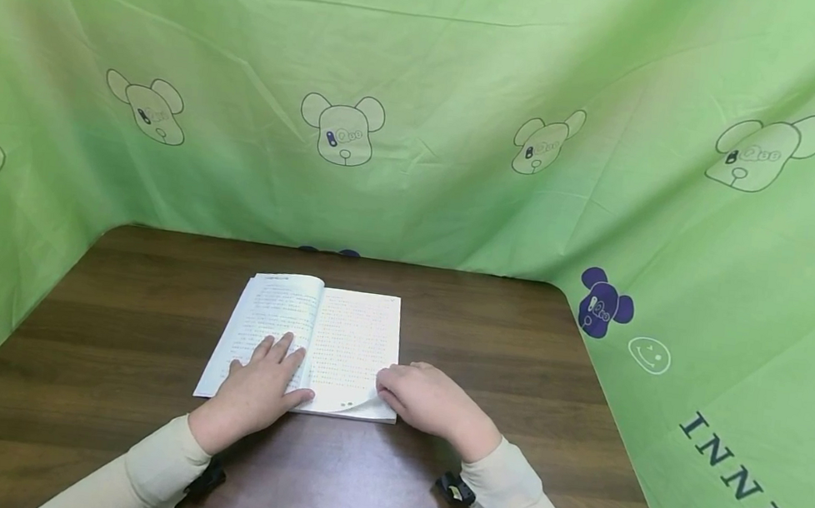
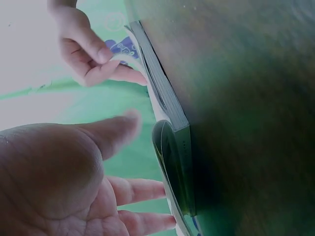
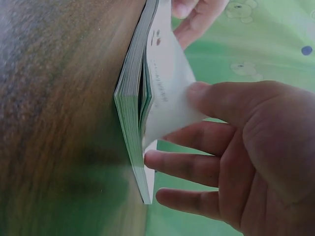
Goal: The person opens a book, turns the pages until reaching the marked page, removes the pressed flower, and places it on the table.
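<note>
An open book [image 1: 356, 340] with printed text lies on the wooden table. My left hand [image 1: 257, 392] rests spread on the left page [image 1: 268, 314], its thumb near the gutter. In the left wrist view the fingertips of the left hand [image 2: 98, 191] touch the curved pages. At the lower right corner of the right page, my right hand [image 1: 429, 399] pinches a lifted page [image 3: 170, 93] between thumb and index finger. The right wrist view shows that page bent up from the thick page block [image 3: 129, 105], with the other fingers of the right hand [image 3: 236, 152] spread by the book's edge.
A brown wooden table [image 1: 136, 315] carries the book. Green cloth [image 1: 445, 57] printed with bear heads hangs behind and at both sides. Black straps [image 1: 454, 489] sit at the wrists below light sleeves [image 1: 530, 503].
</note>
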The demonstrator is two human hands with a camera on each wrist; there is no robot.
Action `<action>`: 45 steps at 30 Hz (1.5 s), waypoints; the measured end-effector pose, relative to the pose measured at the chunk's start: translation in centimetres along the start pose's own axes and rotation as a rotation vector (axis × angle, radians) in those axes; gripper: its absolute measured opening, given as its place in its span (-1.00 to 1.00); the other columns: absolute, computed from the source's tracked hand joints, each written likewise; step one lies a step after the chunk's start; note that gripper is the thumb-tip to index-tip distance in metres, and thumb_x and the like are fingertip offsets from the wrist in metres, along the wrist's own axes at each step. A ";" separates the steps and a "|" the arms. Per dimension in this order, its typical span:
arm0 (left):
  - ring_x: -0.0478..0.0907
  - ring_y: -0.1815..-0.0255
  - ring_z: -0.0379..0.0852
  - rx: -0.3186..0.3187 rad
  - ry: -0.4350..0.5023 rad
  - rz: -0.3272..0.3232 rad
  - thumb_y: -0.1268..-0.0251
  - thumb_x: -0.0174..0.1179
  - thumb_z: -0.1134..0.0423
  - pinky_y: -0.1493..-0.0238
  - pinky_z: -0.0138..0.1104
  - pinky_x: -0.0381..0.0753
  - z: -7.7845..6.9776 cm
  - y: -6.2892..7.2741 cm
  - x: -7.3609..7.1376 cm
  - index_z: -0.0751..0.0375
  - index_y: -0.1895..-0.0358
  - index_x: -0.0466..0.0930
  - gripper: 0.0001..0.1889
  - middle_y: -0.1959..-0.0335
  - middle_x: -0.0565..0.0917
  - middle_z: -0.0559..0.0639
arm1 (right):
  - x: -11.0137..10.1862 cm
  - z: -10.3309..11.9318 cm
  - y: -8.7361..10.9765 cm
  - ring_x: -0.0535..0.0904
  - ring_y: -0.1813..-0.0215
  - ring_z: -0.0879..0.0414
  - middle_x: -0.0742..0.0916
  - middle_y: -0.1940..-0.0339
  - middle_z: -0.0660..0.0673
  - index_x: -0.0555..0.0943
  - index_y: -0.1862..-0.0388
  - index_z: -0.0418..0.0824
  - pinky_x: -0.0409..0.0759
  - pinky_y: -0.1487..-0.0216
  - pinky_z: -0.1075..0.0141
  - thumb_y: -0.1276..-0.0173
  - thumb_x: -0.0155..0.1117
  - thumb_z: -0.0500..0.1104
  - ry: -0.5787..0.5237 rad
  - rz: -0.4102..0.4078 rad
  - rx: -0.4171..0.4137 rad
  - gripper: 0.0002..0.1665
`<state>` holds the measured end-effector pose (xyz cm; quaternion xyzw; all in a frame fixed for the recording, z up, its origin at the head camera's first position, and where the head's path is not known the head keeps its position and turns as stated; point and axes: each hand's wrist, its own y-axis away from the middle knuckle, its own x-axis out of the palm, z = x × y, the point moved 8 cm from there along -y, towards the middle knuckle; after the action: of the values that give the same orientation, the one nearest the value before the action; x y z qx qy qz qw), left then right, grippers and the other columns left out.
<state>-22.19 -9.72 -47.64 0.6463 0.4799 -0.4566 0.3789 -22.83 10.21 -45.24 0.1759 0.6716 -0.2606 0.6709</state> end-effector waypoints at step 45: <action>0.32 -0.45 0.45 0.010 0.026 -0.208 -0.24 0.45 -0.04 0.04 0.37 0.57 -0.2 0.1 -1.6 0.21 -0.67 -0.13 0.12 -0.50 0.30 0.46 | -0.9 -1.2 0.1 0.66 -0.23 0.03 0.76 -0.15 -0.06 0.70 -0.07 -0.08 0.57 -0.24 0.02 -0.36 0.42 0.12 0.001 -0.088 0.142 -0.58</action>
<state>-22.28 -9.93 -46.08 0.6006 0.5470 -0.4876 0.3198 -23.70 11.10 -44.37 0.1934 0.6589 -0.3368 0.6442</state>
